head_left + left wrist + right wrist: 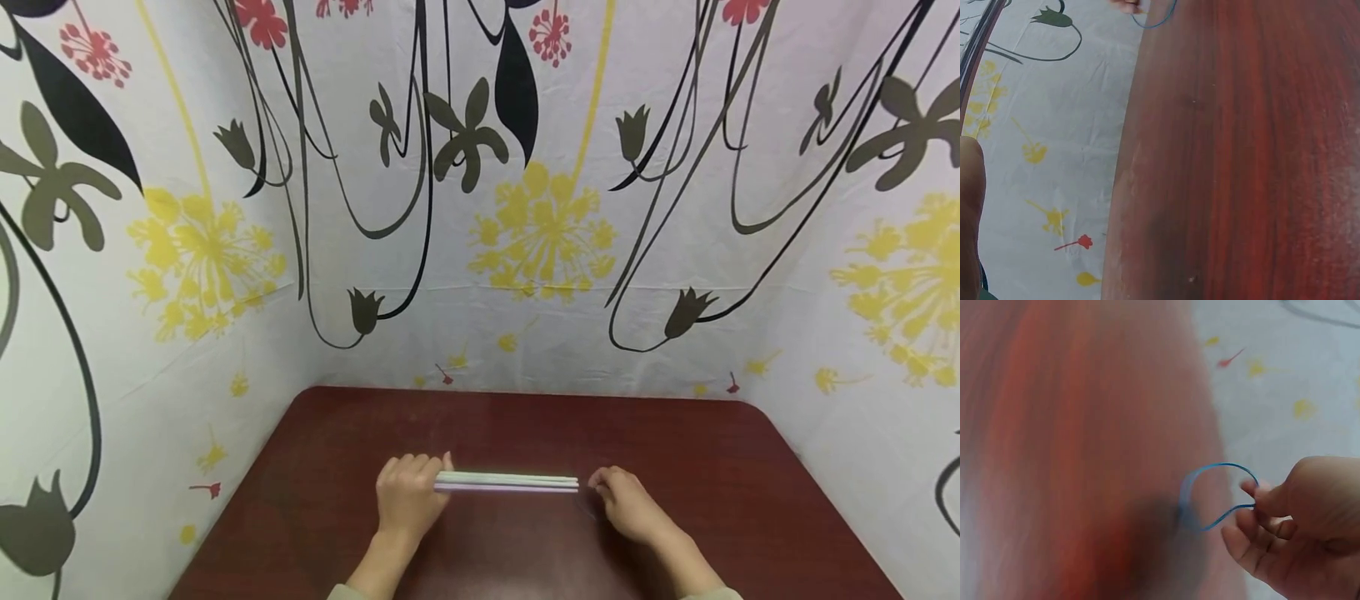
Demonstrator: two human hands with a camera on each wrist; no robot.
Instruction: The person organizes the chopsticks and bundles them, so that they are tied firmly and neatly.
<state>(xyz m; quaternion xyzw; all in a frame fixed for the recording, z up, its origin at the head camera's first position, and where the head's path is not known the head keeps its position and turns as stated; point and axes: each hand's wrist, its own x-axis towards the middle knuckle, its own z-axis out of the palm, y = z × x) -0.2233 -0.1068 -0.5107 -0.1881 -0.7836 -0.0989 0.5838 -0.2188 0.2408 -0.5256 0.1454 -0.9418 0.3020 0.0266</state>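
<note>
Tabletop (pixel 517 550), dark red, spreads wide to its round-cornered far edge. Over its middle, the left hand (pixel 408 495) grips straight, pale green and purple sticks (pixel 510 478); near their free ends, the right hand (pixel 628 502) pinches a thin blue loop (pixel 1219 465).

Sticks (pixel 506 482) over the tabletop (pixel 525 425), cloth (pixel 465 337) behind and on both sides
The left hand (pixel 408 496) holds their left ends; the right hand (pixel 628 502), pinching a loop (pixel 1225 464), is just beyond their right ends.

Reddish-brown table (pixel 510 433) with rounded far corners; behind the table and along both its sides, white floral-print sheeting (pixel 457 242).
</note>
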